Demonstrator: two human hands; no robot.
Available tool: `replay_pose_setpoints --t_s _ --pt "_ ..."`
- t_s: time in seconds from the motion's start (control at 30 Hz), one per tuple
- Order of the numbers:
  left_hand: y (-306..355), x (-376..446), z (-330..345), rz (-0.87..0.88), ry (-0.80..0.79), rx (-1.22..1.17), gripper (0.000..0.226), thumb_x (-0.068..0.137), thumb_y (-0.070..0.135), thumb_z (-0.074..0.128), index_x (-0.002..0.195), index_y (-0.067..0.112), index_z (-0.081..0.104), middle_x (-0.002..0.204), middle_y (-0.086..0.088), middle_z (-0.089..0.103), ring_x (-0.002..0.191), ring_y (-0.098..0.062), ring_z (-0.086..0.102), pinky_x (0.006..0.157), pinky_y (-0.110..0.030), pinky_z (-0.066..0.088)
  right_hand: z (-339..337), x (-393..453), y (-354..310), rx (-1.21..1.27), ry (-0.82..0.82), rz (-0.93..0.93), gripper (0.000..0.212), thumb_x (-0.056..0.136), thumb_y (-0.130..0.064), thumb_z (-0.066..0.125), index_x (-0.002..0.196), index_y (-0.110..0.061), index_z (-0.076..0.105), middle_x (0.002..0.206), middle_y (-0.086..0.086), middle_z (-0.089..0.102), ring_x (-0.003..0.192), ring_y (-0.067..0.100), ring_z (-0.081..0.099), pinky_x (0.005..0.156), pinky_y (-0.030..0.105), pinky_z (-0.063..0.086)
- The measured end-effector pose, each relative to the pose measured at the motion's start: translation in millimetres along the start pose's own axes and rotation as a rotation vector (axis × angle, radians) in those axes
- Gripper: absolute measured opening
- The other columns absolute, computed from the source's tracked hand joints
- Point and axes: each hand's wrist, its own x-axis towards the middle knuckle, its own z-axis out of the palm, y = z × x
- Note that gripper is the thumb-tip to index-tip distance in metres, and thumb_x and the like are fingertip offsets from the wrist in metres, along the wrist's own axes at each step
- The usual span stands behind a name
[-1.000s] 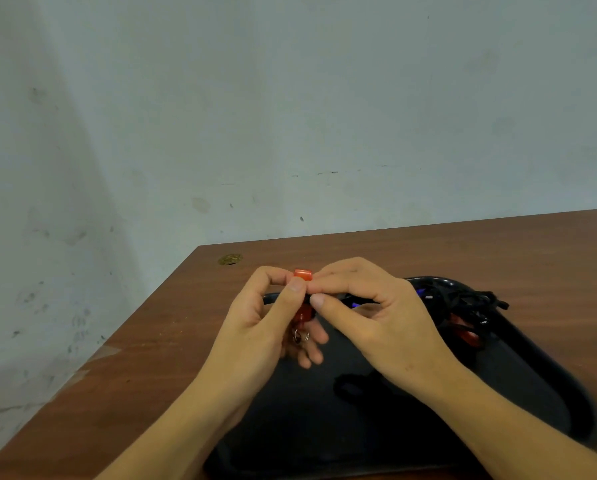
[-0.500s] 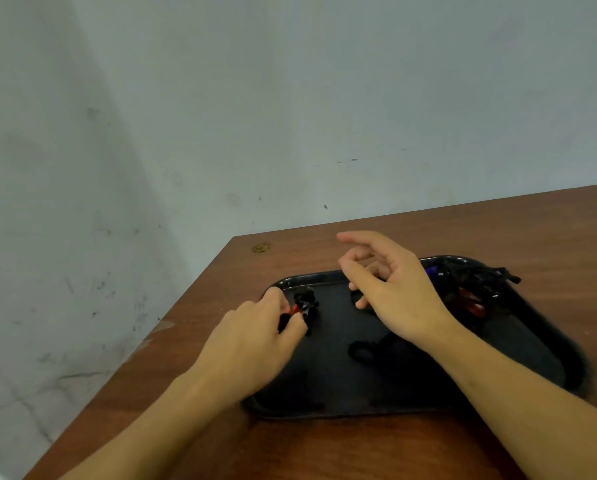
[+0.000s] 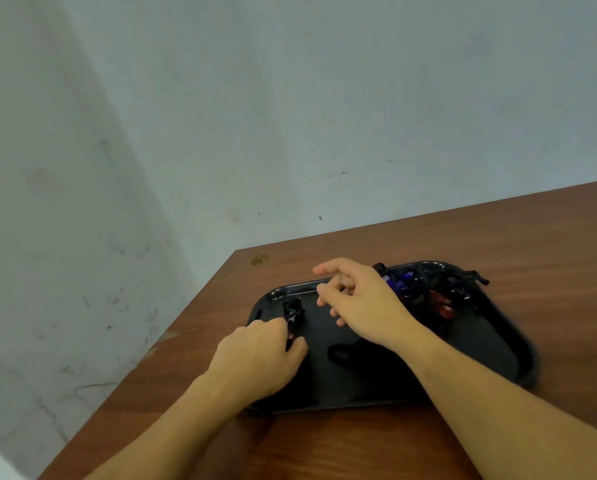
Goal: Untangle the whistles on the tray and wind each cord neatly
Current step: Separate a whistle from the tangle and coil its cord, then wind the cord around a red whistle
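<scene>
Left hand (image 3: 259, 355): fingers closed around 1 wound whistle (image 3: 293, 311), setting it on the near-left part of the tray (image 3: 498, 344). Right hand (image 3: 356, 303): open, fingers loosely curled, holding nothing, hovering over the tray middle. Tangle (image 3: 428, 289): remaining whistles, blue and red, knotted in black cord at the far-right corner. Surface (image 3: 498, 237): brown wood. Step, judged: placing a finished whistle. Next: release it, then draw 1 whistle free of the tangle.

Tangled whistles (image 3: 432, 289) in tray's (image 3: 491, 351) far right corner
</scene>
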Motion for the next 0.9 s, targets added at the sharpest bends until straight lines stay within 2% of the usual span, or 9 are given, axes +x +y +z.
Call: replay_pose_setpoints --t_s 0.1,0.23,0.4,0.47,0.53,0.67,0.77,0.83,0.9 --pt "-1.6 -0.9 -0.1 0.004 0.005 0.017 0.046 0.094 0.066 0.036 0.090 0.024 0.056 0.075 0.005 0.062 0.067 -0.014 0.061 0.063 -0.033 0.054 -1.2 0.7 0.0 0.002 0.014 -0.001 0.025 0.099 -0.022 0.059 0.122 -0.030 0.060 0.083 -0.006 0.074 0.065 0.004 0.065 0.065 0.028 0.061" --pt "-11.3 1.5 -4.1 -0.012 -0.060 -0.028 0.065 0.083 0.084 0.029 0.091 0.025 0.055 0.079 0.005 0.065 0.071 -0.014 0.064 0.070 -0.038 0.058 -3.9 2.9 0.6 0.004 0.068 0.018 0.023 0.100 -0.021 0.056 0.119 -0.032 0.061 0.080 -0.010 0.074 0.064 0.004 0.065 0.068 0.034 0.062" --pt "-18.9 12.2 -32.1 -0.004 0.008 -0.083 0.064 0.085 0.082 0.030 0.097 0.025 0.057 0.088 0.005 0.065 0.080 -0.016 0.064 0.077 -0.041 0.057 -12.3 2.9 -0.3 -0.073 0.148 0.053 0.021 0.100 -0.021 0.054 0.114 -0.034 0.063 0.078 -0.014 0.074 0.068 0.011 0.068 0.069 0.032 0.057" --pt "-15.6 15.6 -43.4 0.036 0.035 -0.090 0.059 0.090 0.076 0.032 0.097 0.024 0.059 0.090 0.002 0.066 0.081 -0.018 0.063 0.077 -0.042 0.057 -15.6 2.9 -1.2 -0.253 0.059 0.050 0.016 0.098 -0.026 0.056 0.108 -0.034 0.066 0.079 -0.012 0.072 0.071 0.007 0.066 0.071 0.027 0.054" --pt "-11.2 16.8 -51.0 0.076 0.049 -0.114 0.053 0.095 0.067 0.035 0.097 0.020 0.061 0.090 -0.003 0.067 0.081 -0.022 0.064 0.076 -0.041 0.056 -17.1 3.3 -7.1 -0.502 -0.136 0.054 0.009 0.094 -0.036 0.061 0.099 -0.034 0.068 0.085 -0.014 0.069 0.079 0.003 0.064 0.075 0.025 0.052" --pt "-3.7 18.7 -58.3 0.117 0.067 -0.179 0.040 0.097 0.057 0.041 0.077 0.024 0.054 0.076 0.001 0.061 0.072 -0.021 0.060 0.064 -0.033 0.048 -21.0 -4.5 -25.4 -0.778 -0.483 0.161 0.024 0.080 -0.054 0.073 0.087 -0.030 0.069 0.089 -0.012 0.065 0.096 0.013 0.054 0.085 0.036 0.051" --pt "-2.7 15.2 -62.8 0.132 0.084 -0.226 0.038 0.096 0.053 0.041 0.073 0.025 0.051 0.074 0.000 0.062 0.071 -0.022 0.061 0.064 -0.034 0.050 -22.4 -13.4 -28.7 -0.940 -0.537 0.179 0.019 0.086 -0.042 0.072 0.076 -0.031 0.061 0.086 -0.012 0.059 0.102 0.020 0.040 0.091 0.040 0.045" --pt "-0.9 10.4 -67.6 0.152 0.089 -0.268 0.037 0.097 0.048 0.042 0.080 0.019 0.059 0.074 -0.003 0.066 0.071 -0.025 0.065 0.069 -0.037 0.055 -25.1 -14.4 -29.8 -0.927 -0.506 0.190 0.021 0.090 -0.037 0.068 0.072 -0.031 0.058 0.087 -0.011 0.062 0.100 0.021 0.043 0.098 0.045 0.044" --pt "3.6 5.3 -76.0 0.177 0.094 -0.321 0.037 0.098 0.042 0.044 0.089 0.012 0.064 0.075 -0.007 0.070 0.073 -0.026 0.068 0.071 -0.038 0.056 -31.8 -10.5 -38.7 -0.827 -0.381 0.210 0.015 0.093 -0.036 0.063 0.079 -0.030 0.061 0.089 -0.008 0.064 0.097 0.022 0.050 0.097 0.043 0.045"
